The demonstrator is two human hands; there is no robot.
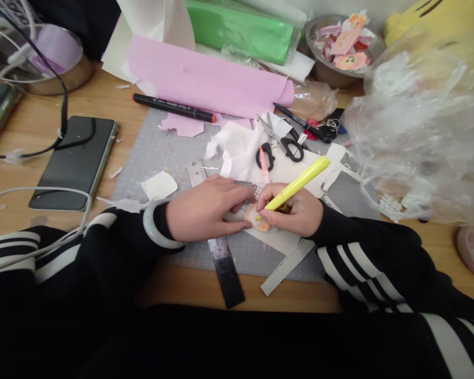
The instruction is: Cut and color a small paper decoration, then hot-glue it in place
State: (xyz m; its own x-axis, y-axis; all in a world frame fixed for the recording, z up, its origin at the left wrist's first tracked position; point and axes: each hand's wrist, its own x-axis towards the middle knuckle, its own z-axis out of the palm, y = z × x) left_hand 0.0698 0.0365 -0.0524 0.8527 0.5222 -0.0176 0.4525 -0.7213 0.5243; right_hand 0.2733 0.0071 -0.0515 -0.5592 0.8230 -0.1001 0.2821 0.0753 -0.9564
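My right hand (292, 210) is closed round a yellow marker (300, 184), its tip down on a small orange-edged paper piece (256, 218). From the left, my left hand (211, 208) presses the edge of that piece between thumb and fingers. A metal ruler (223, 258) runs under my left hand on the grey cutting mat (142, 158). Behind my hands lie an orange-pink pen (264, 163), black-handled scissors (286, 145) and crumpled white paper (237, 150).
A black marker (174, 108) lies by pink paper (205, 79). A metal bowl (319, 66) holds paper cutouts at the back. Clear plastic bags (422, 131) fill the right side. A phone (75, 163) and cables lie at the left. A paper strip (286, 268) is near the front.
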